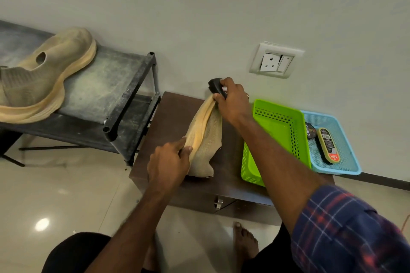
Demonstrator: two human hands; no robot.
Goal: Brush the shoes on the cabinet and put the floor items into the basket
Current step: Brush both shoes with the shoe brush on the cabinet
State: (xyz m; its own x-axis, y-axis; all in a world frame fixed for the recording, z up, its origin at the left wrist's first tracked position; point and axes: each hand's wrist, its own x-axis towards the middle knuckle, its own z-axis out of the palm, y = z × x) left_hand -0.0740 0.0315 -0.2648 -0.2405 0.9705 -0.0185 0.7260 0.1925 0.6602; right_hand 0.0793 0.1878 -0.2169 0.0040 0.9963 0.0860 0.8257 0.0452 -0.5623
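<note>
On the low brown cabinet [168, 117] a tan knit shoe [205, 139] lies on its side, toe toward 12 o'clock. The left hand [170, 162] has its fingers clamped on the heel end at about 7 o'clock of the shoe, apparently to keep it from sliding. The right hand [231, 101] is wrapped tight round a black brush [216, 87] pressed at the toe, so the stroke meets a braced surface. The 2nd shoe [44, 77] waits on the dusty rack [124, 86] at 10 o'clock. A green basket [279, 122] sits at 3 o'clock of the held shoe, with a blue basket [346, 162] beside it holding 1 polish tin [310, 131] and another brush [328, 145]. I can see no loose floor items from here.
</note>
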